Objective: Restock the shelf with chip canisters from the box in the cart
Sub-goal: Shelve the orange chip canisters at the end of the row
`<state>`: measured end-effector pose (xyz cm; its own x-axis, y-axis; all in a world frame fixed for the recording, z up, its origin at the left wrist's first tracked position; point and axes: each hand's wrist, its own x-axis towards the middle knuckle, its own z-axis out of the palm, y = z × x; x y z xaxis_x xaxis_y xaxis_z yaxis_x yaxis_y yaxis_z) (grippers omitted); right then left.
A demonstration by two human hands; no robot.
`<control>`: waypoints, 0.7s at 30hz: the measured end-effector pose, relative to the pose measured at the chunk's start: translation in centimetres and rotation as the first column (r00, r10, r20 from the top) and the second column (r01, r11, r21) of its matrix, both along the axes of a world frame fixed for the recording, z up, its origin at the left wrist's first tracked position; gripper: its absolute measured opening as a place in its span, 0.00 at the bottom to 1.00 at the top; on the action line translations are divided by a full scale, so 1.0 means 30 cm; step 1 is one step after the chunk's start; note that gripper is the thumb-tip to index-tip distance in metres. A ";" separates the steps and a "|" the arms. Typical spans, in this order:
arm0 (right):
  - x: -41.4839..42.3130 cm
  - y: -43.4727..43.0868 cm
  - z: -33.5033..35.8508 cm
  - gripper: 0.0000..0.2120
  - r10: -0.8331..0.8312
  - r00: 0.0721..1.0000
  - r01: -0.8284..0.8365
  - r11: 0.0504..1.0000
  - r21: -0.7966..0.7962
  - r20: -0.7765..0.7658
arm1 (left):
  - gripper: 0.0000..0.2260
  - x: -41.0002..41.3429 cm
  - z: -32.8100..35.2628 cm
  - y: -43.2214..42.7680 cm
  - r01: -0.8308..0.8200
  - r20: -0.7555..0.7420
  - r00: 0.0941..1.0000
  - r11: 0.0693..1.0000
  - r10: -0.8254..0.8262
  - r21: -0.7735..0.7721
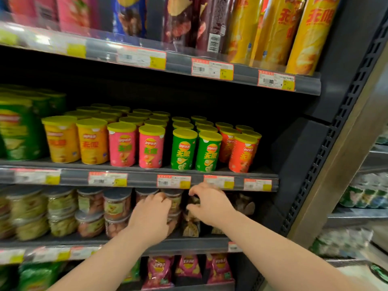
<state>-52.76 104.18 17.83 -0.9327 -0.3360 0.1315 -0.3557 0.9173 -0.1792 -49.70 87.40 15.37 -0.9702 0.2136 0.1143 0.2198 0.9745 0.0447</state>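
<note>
Both forearms reach in from below. The left hand (150, 215) curls its fingers (161, 198) round a clear canister (175, 203) in the stacked row on the lower shelf (199, 244). Just beside it, the right hand (210, 204) bends its fingers about a dark packet (191, 226); blur hides whether they grip. Behind and above, short chip canisters (151, 147) stand in rows.

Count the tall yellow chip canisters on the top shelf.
3 tall yellow canisters, side by side at the right end of the top shelf. More may be hidden behind.
</note>
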 end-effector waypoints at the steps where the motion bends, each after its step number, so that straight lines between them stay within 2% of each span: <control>1: 0.020 -0.048 -0.014 0.20 0.013 1.000 -0.014 1.000 0.027 0.014 | 0.18 0.032 -0.013 -0.048 -0.022 0.012 1.000 1.000 0.022 -0.002; 8: 0.149 -0.375 -0.097 0.23 0.135 0.987 -0.143 0.984 0.105 0.082 | 0.23 0.236 -0.118 -0.375 -0.165 0.054 0.985 0.986 0.166 -0.037; 12: 0.234 -0.570 -0.131 0.20 0.234 0.964 -0.248 0.962 0.115 0.125 | 0.24 0.384 -0.160 -0.559 -0.241 0.087 0.966 0.970 0.243 -0.031; 17: 0.332 -0.818 -0.177 0.24 0.372 0.909 -0.400 0.905 0.144 0.186 | 0.25 0.562 -0.192 -0.767 -0.391 0.095 0.914 0.919 0.395 -0.055; 21: 0.394 -0.992 -0.193 0.23 0.481 0.851 -0.516 0.841 0.162 0.209 | 0.24 0.672 -0.209 -0.892 -0.489 0.086 0.864 0.867 0.496 -0.092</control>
